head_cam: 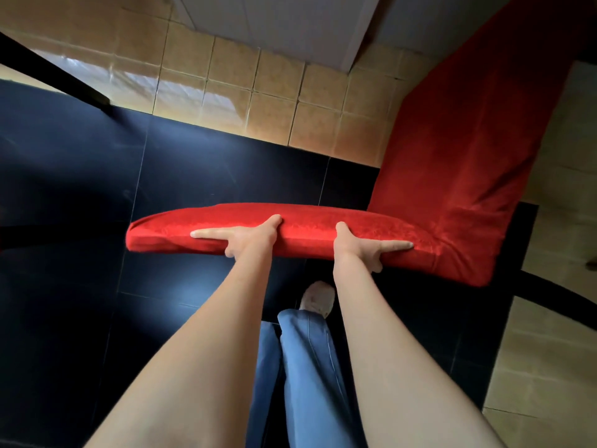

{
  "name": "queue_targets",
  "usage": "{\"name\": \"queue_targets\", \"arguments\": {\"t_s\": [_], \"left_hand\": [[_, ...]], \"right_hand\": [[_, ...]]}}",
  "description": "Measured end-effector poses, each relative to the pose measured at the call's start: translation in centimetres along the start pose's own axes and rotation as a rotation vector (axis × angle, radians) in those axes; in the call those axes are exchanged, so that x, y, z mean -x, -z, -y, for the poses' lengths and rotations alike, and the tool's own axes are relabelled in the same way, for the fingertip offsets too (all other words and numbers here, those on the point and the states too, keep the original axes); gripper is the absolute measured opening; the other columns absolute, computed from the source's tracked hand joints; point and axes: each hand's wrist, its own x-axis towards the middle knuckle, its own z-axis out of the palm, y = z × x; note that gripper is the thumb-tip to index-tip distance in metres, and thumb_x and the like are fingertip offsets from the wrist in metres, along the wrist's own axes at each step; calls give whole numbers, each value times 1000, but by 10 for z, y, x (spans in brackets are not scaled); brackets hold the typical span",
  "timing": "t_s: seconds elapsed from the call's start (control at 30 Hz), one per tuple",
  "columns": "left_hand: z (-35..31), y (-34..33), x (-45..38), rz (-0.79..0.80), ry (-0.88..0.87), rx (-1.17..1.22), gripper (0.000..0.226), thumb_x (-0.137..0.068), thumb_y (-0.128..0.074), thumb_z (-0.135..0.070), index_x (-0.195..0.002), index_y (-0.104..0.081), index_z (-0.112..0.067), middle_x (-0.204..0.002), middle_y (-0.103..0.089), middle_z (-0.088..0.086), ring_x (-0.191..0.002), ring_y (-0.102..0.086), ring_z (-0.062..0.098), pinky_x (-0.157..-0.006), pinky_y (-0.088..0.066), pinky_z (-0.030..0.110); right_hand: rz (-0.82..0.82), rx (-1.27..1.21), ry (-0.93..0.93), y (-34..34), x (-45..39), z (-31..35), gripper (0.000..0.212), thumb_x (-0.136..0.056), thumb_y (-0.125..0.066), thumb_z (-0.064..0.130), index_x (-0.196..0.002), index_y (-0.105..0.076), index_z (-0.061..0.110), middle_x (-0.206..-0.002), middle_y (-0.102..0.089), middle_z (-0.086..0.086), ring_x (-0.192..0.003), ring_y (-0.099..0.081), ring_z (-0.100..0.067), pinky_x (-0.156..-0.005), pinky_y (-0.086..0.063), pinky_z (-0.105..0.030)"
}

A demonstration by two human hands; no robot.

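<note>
My left hand (245, 236) and right hand (358, 245) grip the near edge of the red-covered chair (452, 176), thumbs on top, fingers clamped underneath, forefingers lying straight along it. The chair sits over the black floor (193, 176), just ahead of my legs.

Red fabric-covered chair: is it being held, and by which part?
Yes. The left hand and right hand both grip the red fabric-covered chair by the near edge of its seat, thumbs on top.

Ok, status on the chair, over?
Both gripping: left hand, right hand, on near edge of red fabric-covered chair seat. Pale shoe below seat, nothing blocking.
</note>
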Motion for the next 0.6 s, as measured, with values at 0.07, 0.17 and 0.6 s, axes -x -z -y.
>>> {"name": "queue_targets", "arguments": {"t_s": [0.07,0.17,0.6], "left_hand": [[3,0,0,-13,-9,-39,123,-62,-84,-52,-150,-15,-1,-127,-53,19,-99,-63,36,-92,-52,48],[-1,2,-3,20,-2,-50,124,-61,-84,-54,-149,-15,0,-128,-53,19,-100,-64,33,-93,-51,50],[-4,5,-7,103,-73,-267,106,-67,-70,-71,-136,-38,2,-112,-57,20,-88,-66,31,-65,-57,41]], "right_hand": [[18,32,-1,2,1,-3,133,-72,-82,37,-145,30,34,-132,-37,-30,-96,-61,-43,-77,-46,-39],[39,65,13,5,0,-4,132,-73,-80,42,-145,31,32,-130,-39,-31,-95,-62,-41,-76,-45,-38],[150,249,73,22,1,-5,132,-76,-74,54,-141,37,25,-123,-51,-25,-68,-52,-28,-74,-54,-44]]}}
